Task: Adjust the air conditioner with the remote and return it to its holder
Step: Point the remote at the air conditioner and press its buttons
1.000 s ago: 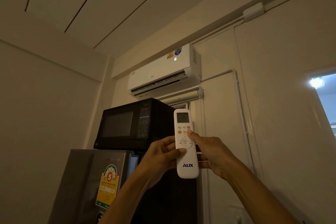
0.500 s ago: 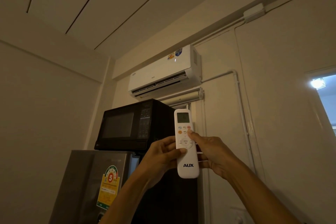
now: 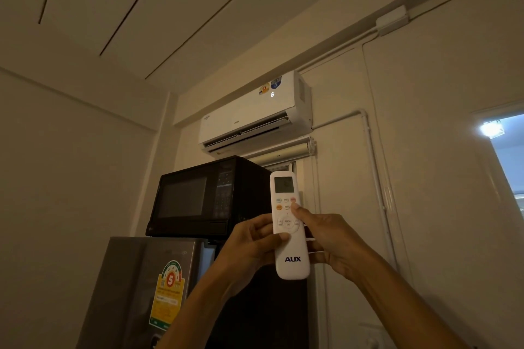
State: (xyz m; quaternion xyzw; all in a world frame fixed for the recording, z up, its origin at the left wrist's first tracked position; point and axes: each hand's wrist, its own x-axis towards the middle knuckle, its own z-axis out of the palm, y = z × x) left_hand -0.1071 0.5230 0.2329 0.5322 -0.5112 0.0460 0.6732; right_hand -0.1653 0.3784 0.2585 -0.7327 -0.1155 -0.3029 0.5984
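Below the air conditioner (image 3: 255, 116), the remote (image 3: 289, 225) stands upright, long axis vertical, emitter end aimed at the unit. Left hand (image 3: 251, 245) wraps its left edge, thumb across the face; right hand (image 3: 330, 238) grips the right edge, thumb on an upper button. Holder not visible. Microwave (image 3: 209, 195) sits just left.

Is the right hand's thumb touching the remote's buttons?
Touching. In the head view, the right hand's thumb tip rests on the remote's face below the pink button, no gap.
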